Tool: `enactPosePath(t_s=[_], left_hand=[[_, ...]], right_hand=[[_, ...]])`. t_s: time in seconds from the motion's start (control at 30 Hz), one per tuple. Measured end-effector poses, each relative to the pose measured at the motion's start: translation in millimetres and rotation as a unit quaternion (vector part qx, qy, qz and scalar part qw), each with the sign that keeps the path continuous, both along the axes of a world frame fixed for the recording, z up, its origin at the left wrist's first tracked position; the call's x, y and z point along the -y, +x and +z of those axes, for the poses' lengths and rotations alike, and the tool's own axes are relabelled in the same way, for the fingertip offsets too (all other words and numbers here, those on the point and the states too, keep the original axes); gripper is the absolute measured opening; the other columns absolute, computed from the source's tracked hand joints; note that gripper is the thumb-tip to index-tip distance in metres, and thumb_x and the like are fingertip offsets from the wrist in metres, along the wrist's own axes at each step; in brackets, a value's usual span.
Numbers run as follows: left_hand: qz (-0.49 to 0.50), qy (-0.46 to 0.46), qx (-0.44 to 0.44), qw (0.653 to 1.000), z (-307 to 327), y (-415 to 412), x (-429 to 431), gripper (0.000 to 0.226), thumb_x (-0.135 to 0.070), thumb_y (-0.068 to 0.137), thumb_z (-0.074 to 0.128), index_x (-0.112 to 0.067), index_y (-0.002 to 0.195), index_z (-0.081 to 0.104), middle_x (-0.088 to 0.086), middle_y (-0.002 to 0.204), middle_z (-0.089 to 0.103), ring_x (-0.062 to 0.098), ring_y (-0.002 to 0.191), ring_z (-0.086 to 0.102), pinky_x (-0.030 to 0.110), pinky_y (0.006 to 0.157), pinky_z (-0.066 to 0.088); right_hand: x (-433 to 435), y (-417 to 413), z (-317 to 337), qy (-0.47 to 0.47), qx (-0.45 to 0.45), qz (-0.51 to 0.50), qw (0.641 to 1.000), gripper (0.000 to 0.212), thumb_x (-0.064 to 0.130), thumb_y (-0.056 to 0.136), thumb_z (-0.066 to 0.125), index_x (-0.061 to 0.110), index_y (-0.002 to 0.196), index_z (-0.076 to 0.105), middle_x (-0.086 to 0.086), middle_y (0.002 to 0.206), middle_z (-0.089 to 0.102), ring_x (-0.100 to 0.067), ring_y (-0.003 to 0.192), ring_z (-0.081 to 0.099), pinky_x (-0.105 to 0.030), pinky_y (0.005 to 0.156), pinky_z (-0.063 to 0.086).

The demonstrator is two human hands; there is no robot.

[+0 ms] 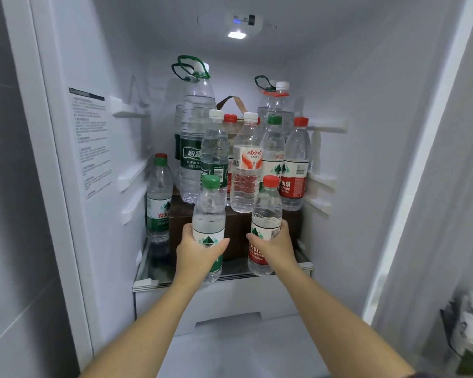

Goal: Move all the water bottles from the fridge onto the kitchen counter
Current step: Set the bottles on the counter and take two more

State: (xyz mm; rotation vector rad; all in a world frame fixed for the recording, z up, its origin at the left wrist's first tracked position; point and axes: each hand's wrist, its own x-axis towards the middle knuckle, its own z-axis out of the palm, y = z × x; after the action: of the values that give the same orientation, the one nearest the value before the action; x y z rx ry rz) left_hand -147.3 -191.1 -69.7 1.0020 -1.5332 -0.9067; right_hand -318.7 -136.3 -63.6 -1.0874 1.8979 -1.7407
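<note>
Fridge [366, 132] open, both hands reaching in. Beyond the hands a brown box [238, 227] sits on the glass shelf [148, 282] and carries most of the stock. Large handled bottles [194, 132] stand farthest from the hands. A tightly packed row of small bottles [246, 165], caps white, red and green, stands just behind what the hands hold. One shelf-level bottle [159, 203] stands alone beside the box, off to the left of the left hand. Left hand [195, 252] is wrapped round the label band of a green-capped bottle [209, 211]. Right hand [276, 246] grips a red-capped bottle [266, 208] the same way. Both bottles are upright at the shelf's front edge. Bench not in view. Judgement: first pair in hand, most of the load left inside. Risks: chilled plastic may be slick, so a one-handed mid-body grip could slip during the carry. Thin walls may buckle if squeezed. On later picks, pulling one bottle from the crowded row could knock neighbours off the raised box. The large ones look heavy; take them by the loop handle.
</note>
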Motion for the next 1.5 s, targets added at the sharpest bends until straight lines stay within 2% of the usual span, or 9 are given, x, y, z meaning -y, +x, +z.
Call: enactPosePath(t_s=[0.27, 0.4, 0.47, 0.63, 0.77, 0.87, 1.03, 1.37, 1.5], left_hand=[[-0.002, -0.027, -0.029, 0.999, 1.9, -8.6, -16.9, 0.05, -0.025, 0.07, 0.085, -0.027, 0.106, 0.051, -0.022, 0.087, 0.057, -0.008, 0.079, 0.055, 0.01, 0.061, 0.041], [-0.027, -0.053, -0.023, 0.998, 11.2, -12.4, -42.2, 0.05, -0.024, 0.07, 0.085, -0.029, 0.105, 0.051, -0.024, 0.086, 0.057, -0.011, 0.077, 0.055, 0.003, 0.056, 0.041], [-0.039, -0.06, -0.022, 0.997, 13.9, -11.7, -59.1, 0.047, -0.023, 0.069, 0.085, -0.033, 0.101, 0.051, -0.025, 0.086, 0.058, -0.012, 0.076, 0.057, 0.002, 0.056, 0.041], [-0.073, -0.052, -0.043, 0.995, 2.3, -7.0, -112.5, 0.05, -0.015, 0.067, 0.086, -0.041, 0.091, 0.051, -0.02, 0.087, 0.063, -0.015, 0.076, 0.06, 0.006, 0.06, 0.045], [-0.105, -0.04, -0.029, 0.993, -14.8, 2.8, -168.9, 0.057, -0.015, 0.067, 0.086, -0.036, 0.107, 0.051, -0.025, 0.095, 0.06, -0.01, 0.083, 0.06, 0.009, 0.066, 0.044], [-0.131, -0.031, -0.021, 0.991, -26.9, 8.1, -222.9, 0.059, -0.017, 0.066, 0.086, -0.031, 0.112, 0.052, -0.025, 0.096, 0.061, -0.017, 0.084, 0.059, 0.006, 0.066, 0.043], [-0.196, -0.001, -0.015, 0.98, -38.6, 9.0, -316.7, 0.064, -0.037, 0.055, 0.089, -0.031, 0.111, 0.057, -0.018, 0.098, 0.068, -0.007, 0.088, 0.064, 0.019, 0.073, 0.049], [-0.364, 0.01, -0.012, 0.931, -49.4, -24.3, -511.5, 0.063, -0.028, 0.065, 0.088, -0.027, 0.12, 0.057, -0.015, 0.106, 0.068, -0.004, 0.096, 0.064, 0.017, 0.079, 0.048], [-0.44, 0.011, 0.006, 0.898, -51.8, -52.9, -580.9, 0.072, -0.047, 0.059, 0.083, -0.027, 0.123, 0.055, -0.013, 0.11, 0.067, 0.001, 0.102, 0.064, 0.026, 0.086, 0.051]], right_hand=[[-20.4, 7.7, -2.4, -0.025, -0.033, -0.028, 0.999, 0.057, 0.023, 0.074, 0.084, 0.022, 0.119, 0.05, 0.01, 0.105, 0.058, -0.01, 0.099, 0.055, -0.023, 0.081, 0.042], [-53.5, 12.8, -7.6, -0.053, -0.041, -0.039, 0.997, 0.054, 0.018, 0.072, 0.085, 0.025, 0.112, 0.05, 0.019, 0.096, 0.059, 0.0, 0.089, 0.059, -0.005, 0.068, 0.043], [-75.5, 16.1, -10.1, -0.063, -0.039, -0.039, 0.996, 0.053, 0.015, 0.072, 0.085, 0.022, 0.114, 0.054, 0.02, 0.097, 0.061, 0.007, 0.083, 0.061, -0.005, 0.069, 0.049], [-145.6, 25.1, -14.8, -0.066, -0.011, -0.026, 0.997, 0.052, 0.014, 0.072, 0.084, 0.025, 0.114, 0.055, 0.016, 0.097, 0.066, 0.013, 0.082, 0.062, -0.004, 0.064, 0.047], [-209.5, 32.0, -25.4, -0.043, -0.02, -0.021, 0.999, 0.054, 0.017, 0.071, 0.084, 0.026, 0.116, 0.056, 0.012, 0.102, 0.069, 0.002, 0.092, 0.066, -0.014, 0.075, 0.05], [-270.3, 40.2, -34.7, -0.033, -0.011, -0.018, 0.999, 0.051, 0.012, 0.071, 0.083, 0.02, 0.115, 0.057, 0.007, 0.1, 0.07, 0.001, 0.09, 0.066, -0.012, 0.072, 0.049], [-378.6, 51.5, -43.8, -0.037, -0.021, -0.025, 0.999, 0.051, 0.001, 0.072, 0.08, 0.021, 0.113, 0.059, 0.009, 0.097, 0.073, -0.003, 0.093, 0.068, -0.014, 0.075, 0.051], [-600.6, 51.6, -60.0, -0.031, 0.005, -0.18, 0.983, 0.051, 0.014, 0.066, 0.082, 0.02, 0.109, 0.055, 0.007, 0.094, 0.071, -0.004, 0.09, 0.068, -0.017, 0.072, 0.053], [-684.5, 49.9, -62.3, -0.032, 0.008, -0.272, 0.962, 0.053, 0.012, 0.065, 0.085, 0.025, 0.107, 0.054, 0.007, 0.097, 0.069, 0.0, 0.089, 0.066, -0.015, 0.072, 0.052]])
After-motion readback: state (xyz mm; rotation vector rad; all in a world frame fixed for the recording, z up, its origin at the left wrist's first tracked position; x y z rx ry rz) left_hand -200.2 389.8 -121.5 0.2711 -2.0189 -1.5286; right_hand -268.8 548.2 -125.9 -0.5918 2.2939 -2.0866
